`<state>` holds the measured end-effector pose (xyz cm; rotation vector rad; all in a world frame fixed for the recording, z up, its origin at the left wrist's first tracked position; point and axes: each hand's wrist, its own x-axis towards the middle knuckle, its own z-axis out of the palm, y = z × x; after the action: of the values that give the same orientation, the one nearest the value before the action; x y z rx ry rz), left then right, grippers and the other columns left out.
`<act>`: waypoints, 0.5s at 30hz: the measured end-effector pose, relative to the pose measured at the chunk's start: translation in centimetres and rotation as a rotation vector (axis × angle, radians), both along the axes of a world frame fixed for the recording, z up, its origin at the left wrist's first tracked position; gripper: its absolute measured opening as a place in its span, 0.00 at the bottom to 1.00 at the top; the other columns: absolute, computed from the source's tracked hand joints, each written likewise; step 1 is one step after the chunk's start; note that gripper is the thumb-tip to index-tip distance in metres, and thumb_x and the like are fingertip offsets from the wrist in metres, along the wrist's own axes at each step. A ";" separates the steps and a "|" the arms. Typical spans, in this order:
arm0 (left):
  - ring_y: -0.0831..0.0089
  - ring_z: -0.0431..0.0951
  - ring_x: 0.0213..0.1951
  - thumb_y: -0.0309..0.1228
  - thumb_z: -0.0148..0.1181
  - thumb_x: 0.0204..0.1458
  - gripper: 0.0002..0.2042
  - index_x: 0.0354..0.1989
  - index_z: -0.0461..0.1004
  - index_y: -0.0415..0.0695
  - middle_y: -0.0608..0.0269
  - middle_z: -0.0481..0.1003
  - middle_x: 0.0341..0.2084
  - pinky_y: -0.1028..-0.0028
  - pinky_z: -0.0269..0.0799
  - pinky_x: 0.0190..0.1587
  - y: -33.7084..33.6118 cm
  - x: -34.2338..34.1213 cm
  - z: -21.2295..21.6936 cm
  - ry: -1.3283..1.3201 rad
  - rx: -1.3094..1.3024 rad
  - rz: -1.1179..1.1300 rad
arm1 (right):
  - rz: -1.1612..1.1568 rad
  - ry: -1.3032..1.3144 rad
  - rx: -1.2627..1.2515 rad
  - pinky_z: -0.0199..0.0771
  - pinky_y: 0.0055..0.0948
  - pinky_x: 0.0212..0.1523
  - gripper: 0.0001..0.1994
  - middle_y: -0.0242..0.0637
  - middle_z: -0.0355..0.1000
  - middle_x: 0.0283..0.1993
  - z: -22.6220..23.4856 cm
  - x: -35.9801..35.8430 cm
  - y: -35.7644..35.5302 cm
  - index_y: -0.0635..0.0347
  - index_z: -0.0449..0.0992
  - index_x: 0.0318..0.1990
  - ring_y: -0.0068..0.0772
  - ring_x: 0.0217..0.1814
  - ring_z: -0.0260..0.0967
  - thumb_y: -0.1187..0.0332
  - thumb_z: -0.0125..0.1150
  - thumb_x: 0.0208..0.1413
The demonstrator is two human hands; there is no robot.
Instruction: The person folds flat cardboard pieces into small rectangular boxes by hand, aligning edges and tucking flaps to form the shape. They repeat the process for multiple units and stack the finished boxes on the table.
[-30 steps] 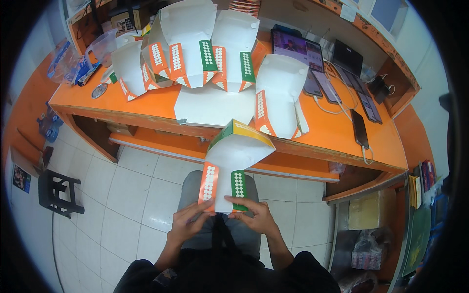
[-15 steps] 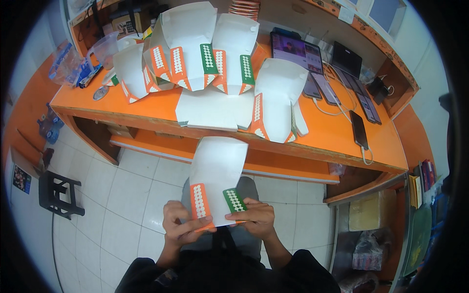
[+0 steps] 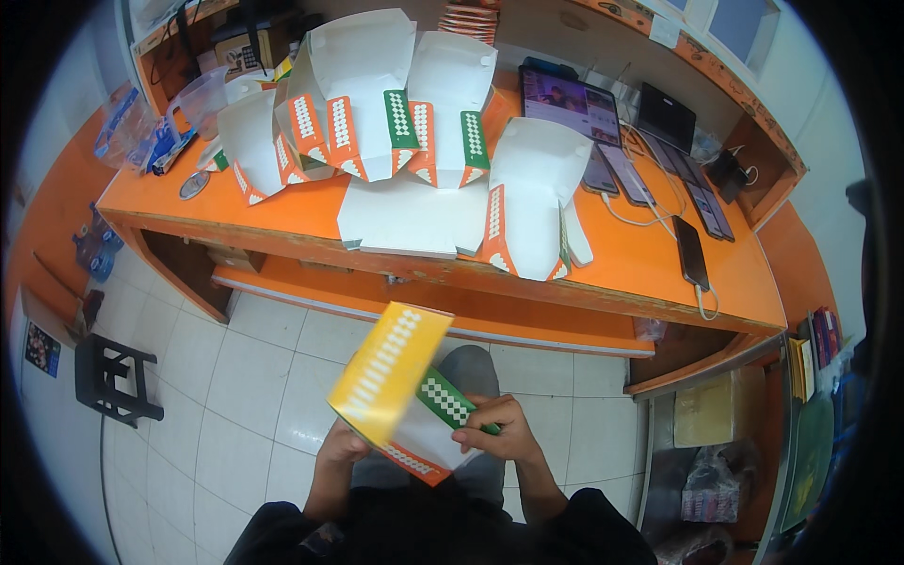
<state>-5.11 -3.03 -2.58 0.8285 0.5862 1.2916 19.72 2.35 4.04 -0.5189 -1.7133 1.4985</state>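
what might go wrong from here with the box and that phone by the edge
The carton is held over the lap; if the right hand slips, it might drop.

The phone lies near the front edge of the orange table; snagging its white cable could pull it off.

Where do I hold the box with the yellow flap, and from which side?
I'd pinch the lower end of the green side panel, coming from the right. It looks narrow, its end is clear of the yellow flap, and the right hand grips it there; the flap covers much of the left.
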 end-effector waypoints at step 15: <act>0.70 0.69 0.54 0.32 0.61 0.50 0.31 0.62 0.57 0.38 0.59 0.67 0.55 0.67 0.64 0.56 1.2 2.1 2.7 0.294 0.146 0.323 | 0.010 -0.288 -0.106 0.56 0.32 0.63 0.29 0.44 0.59 0.64 0.5 -0.6 -0.5 0.58 0.54 0.66 0.37 0.66 0.57 0.70 0.58 0.59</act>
<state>-3.02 -1.83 0.10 1.0871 0.8948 1.5302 19.09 1.83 4.54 -0.8160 -1.8608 1.5892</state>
